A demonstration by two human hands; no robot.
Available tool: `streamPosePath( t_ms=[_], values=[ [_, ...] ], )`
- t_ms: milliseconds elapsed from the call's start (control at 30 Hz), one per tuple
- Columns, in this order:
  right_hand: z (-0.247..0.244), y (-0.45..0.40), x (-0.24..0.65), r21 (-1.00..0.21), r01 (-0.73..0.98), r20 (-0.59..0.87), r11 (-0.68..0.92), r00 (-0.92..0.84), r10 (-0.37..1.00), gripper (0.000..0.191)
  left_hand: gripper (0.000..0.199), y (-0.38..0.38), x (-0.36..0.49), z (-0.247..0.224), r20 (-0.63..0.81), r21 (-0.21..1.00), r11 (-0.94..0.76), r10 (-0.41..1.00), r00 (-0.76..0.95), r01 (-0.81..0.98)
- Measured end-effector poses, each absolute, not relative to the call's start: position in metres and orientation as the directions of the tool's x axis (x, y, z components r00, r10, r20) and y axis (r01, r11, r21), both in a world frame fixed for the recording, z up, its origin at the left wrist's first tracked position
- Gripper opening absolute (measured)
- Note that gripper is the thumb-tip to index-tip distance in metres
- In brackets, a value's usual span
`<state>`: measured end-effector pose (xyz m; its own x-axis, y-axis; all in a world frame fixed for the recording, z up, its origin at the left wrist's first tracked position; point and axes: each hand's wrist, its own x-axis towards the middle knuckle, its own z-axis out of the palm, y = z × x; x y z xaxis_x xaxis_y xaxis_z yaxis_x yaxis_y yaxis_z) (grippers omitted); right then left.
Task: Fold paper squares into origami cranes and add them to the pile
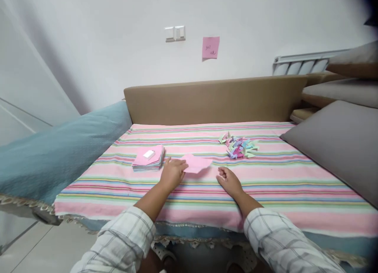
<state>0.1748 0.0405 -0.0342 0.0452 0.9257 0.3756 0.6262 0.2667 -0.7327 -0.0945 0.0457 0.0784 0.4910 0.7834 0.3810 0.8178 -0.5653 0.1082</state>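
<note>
My left hand [173,173] has closed its fingertips on the left edge of a pink sheet of paper [195,164], which lies slightly curved just above the striped cloth. A short way to the right of the sheet, my right hand [230,181] rests with curled fingers, apart from the paper and with nothing visible in it. Left of my left hand sits a stack of square coloured paper [147,160] with a small white block [149,154] on top. Beyond my right hand lies a heap of small folded paper pieces [240,147] in several colours.
The pink striped cloth [189,216] covers the seat, backed by a brown backrest [215,103]. A blue-covered armrest [65,147] bounds the left; grey cushions [339,143] pile up on the right. A pink note [210,47] and switches [175,33] are on the wall.
</note>
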Motion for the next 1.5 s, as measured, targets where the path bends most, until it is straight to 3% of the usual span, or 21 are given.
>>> streamPosePath(
  t_ms=[67, 167, 233, 367, 567, 900, 1133, 1500],
  values=[
    [-0.034, 0.03, 0.176, -0.72, 0.621, 0.427, 0.31, 0.045, 0.903, 0.055, 0.035, 0.027, -0.081, 0.051, 0.318, 0.127, -0.58, 0.792, 0.521, 0.804],
    [-0.03, 0.009, 0.179, -0.585, 0.691, 0.518, 0.426, -0.087, 0.851, 0.066, 0.032, 0.005, -0.064, 0.022, 0.26, 0.188, -0.588, 0.802, 0.538, 0.786],
    [-0.022, -0.004, 0.183, -0.497, 0.731, 0.511, 0.469, -0.19, 0.838, 0.062, 0.029, -0.004, -0.055, 0.015, 0.238, 0.201, -0.594, 0.801, 0.549, 0.779],
    [-0.003, -0.019, 0.193, -0.43, 0.779, 0.401, 0.456, -0.288, 0.87, 0.039, 0.029, -0.009, -0.045, 0.026, 0.193, 0.176, -0.602, 0.797, 0.573, 0.779],
    [0.001, -0.025, 0.187, -0.479, 0.781, 0.302, 0.402, -0.284, 0.91, 0.04, 0.028, -0.01, -0.049, 0.039, 0.099, 0.123, -0.611, 0.792, 0.603, 0.782],
    [-0.021, 0.0, 0.187, -0.648, 0.708, 0.364, 0.28, -0.034, 0.931, 0.028, 0.039, 0.01, -0.045, 0.014, 0.213, 0.214, -0.451, 0.887, 0.41, 0.866],
    [-0.029, 0.001, 0.207, -0.613, 0.706, 0.338, 0.355, -0.172, 0.925, 0.028, 0.024, 0.021, -0.073, 0.012, 0.245, 0.351, -0.433, 0.898, 0.364, 0.831],
    [-0.018, 0.003, 0.214, -0.682, 0.68, 0.219, 0.269, -0.161, 0.962, 0.018, 0.02, 0.022, -0.079, 0.008, 0.237, 0.464, -0.364, 0.929, 0.283, 0.808]
  ],
)
